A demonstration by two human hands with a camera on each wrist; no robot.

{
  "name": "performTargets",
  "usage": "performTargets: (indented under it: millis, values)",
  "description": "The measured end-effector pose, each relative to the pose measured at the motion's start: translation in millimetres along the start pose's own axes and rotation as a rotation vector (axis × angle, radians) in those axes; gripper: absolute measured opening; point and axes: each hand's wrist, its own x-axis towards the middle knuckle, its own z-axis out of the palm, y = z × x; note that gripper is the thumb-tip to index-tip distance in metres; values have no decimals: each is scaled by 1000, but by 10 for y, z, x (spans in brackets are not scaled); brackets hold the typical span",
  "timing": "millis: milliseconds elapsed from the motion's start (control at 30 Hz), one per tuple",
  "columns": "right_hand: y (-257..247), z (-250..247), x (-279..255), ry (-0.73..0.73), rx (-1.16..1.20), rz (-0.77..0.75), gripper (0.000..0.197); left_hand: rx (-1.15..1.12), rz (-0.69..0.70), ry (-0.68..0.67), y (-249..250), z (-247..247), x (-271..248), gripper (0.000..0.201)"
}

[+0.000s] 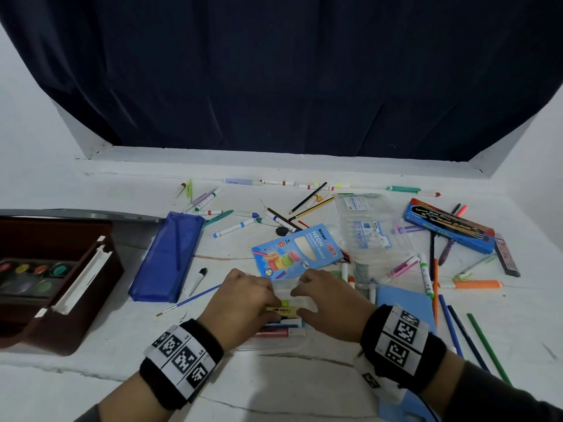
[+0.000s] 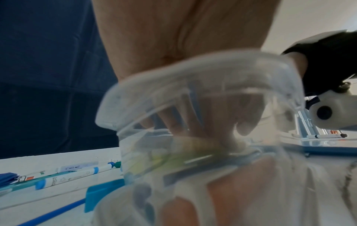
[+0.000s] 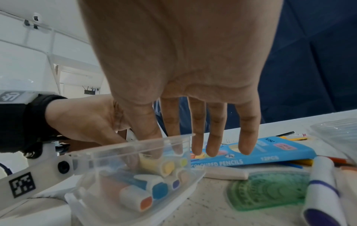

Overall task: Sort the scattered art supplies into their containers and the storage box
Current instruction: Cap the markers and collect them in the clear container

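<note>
From the head camera, a white table (image 1: pixel 91 382) is strewn with pens, markers and pencils. At the near middle sits a small clear plastic box (image 1: pixel 283 339) holding chunky highlighters. The left hand (image 1: pixel 240 303) reaches into the box, its fingers curled around a yellow highlighter (image 1: pixel 281 310). The right hand (image 1: pixel 329 303) rests on the right side of the box, though how its fingers lie is unclear from this angle. A blue coloured pencils pack (image 1: pixel 295 249) lies just beyond the hands, a blue pencil case (image 1: pixel 166 257) to the left, and a brown storage box (image 1: pixel 61 287) with paint pans at the far left. A water colour box (image 1: pixel 447 225) lies far right.

From the left wrist camera, the clear plastic box (image 2: pixel 193 85) fills the picture, blurred. Through its wall the left hand's fingers (image 2: pixel 173 122) bend down onto the yellow highlighter (image 2: pixel 195 143).

From the right wrist camera, the right hand (image 3: pixel 173 68) hangs with straight, spread fingers (image 3: pixel 214 134), gripping nothing, its thumb and forefinger reaching inside the box (image 3: pixel 135 168) just above the highlighters. The yellow highlighter (image 3: pixel 164 165) lies atop blue and orange ones, the left hand (image 3: pixel 86 119) reaching in from the left. The coloured pencils pack (image 3: pixel 251 154) lies behind.
</note>
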Motion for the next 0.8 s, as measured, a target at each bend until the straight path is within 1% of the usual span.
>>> performTargets:
  millis: [133, 333, 467, 600, 700, 800]
  values:
    - [-8, 16, 19, -10, -4, 8, 41, 40, 9, -15, 8, 3, -14, 32]
    - [-18, 30, 25, -11, -7, 15, 38, 41, 32, 57, 4, 32, -8, 21]
    - [-1, 44, 3, 20, 19, 8, 39, 31, 20, 62, 6, 29, -6, 18]
    - [71, 47, -81, 139, 98, -8, 35, 12, 2, 43, -2, 29, 5, 20]
    - [166, 32, -212, 278, 166, -1, 28, 4, -30, -6, -27, 57, 13, 30]
    - [275, -14, -403, 393, 231, 11, 23, -20, -44, -4, -29, 67, 19, 43]
